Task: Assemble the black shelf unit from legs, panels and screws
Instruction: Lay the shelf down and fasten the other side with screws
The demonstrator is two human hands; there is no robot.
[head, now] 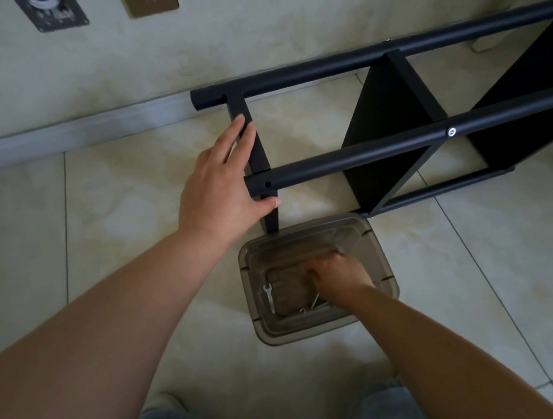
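Black shelf unit [397,133] lies on its side on the tiled floor [129,198]. Our left hand [224,184], fingers straight, steadies the end panel [253,143] against the near leg [348,156], whose screw hole [268,184] is still empty. Our right hand [337,274] reaches into the tinted plastic box [389,286] of hardware; we cannot tell its grasp. Risk: if the panel slips, the hole may misalign

Soft daylight, window glare lower right, edges bowed
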